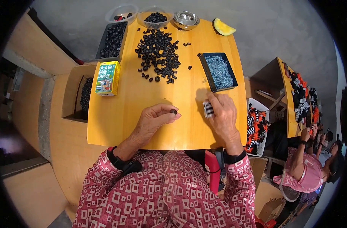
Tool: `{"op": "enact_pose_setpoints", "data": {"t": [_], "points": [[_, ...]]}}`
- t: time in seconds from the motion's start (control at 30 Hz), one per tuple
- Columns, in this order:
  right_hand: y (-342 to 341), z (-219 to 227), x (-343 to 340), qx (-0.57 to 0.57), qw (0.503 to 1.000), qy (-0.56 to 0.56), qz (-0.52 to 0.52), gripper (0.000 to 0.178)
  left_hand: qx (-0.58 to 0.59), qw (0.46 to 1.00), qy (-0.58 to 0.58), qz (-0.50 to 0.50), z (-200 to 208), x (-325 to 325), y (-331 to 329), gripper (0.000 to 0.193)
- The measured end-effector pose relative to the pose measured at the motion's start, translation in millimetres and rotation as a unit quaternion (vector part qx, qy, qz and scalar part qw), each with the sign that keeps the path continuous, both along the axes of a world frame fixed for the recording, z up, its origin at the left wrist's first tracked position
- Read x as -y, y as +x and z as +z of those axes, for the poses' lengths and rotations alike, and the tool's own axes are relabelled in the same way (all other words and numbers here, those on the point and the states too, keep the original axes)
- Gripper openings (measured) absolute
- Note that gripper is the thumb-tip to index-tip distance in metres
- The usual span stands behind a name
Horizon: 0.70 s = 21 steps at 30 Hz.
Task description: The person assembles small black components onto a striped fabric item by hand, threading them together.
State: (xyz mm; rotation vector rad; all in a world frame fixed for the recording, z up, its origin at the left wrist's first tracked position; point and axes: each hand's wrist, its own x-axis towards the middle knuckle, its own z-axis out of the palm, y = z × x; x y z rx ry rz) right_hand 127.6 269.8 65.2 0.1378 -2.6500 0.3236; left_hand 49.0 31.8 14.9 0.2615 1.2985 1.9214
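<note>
My left hand (153,118) is over the near middle of the yellow wooden table (124,133), thumb and fingers pinched on a small round black plastic part (173,111). To its right, my right hand (224,116) is closed on a black-and-white striped piece (208,109), which pokes out on the left side of the fingers. Just beyond that hand stands a black tray (234,86) full of small shiny bluish-grey pieces (219,71). A loose pile of black plastic parts (157,51) is spread over the far middle of the table.
At the far left are a dark bin of black parts (112,38) and a yellow-green carton (107,78). Plastic tubs (143,22), metal bowls (186,19) and a yellow melon wedge (223,27) line the far edge. Right of the table, a white box (261,150) holds striped pieces; a co-worker (300,167) sits beyond.
</note>
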Motion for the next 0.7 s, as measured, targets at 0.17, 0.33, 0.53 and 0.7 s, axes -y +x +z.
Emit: {"op": "enact_pose_setpoints", "data": {"t": [0.17,0.33,0.53,0.7], "points": [[-45.4,-1.7,-17.8,0.041,0.985,0.168,0.004,0.022,0.002,1.0,0.023,-0.007,0.8,1.5,-0.1,0.019],[-67.3,-10.3,-28.5,0.099,0.962,0.253,0.03,0.014,0.003,1.0,0.027,-0.007,2.3,1.6,2.0,0.019],[-67.6,-7.3,-25.1,0.036,0.993,0.104,0.037,0.01,0.004,1.0,0.027,-0.009,2.2,3.3,1.1,0.021],[-53.8,-26.1,-24.0,0.104,0.897,-0.428,-0.023,0.013,0.004,0.999,0.047,-0.012,-2.6,2.3,1.5,0.023]]}}
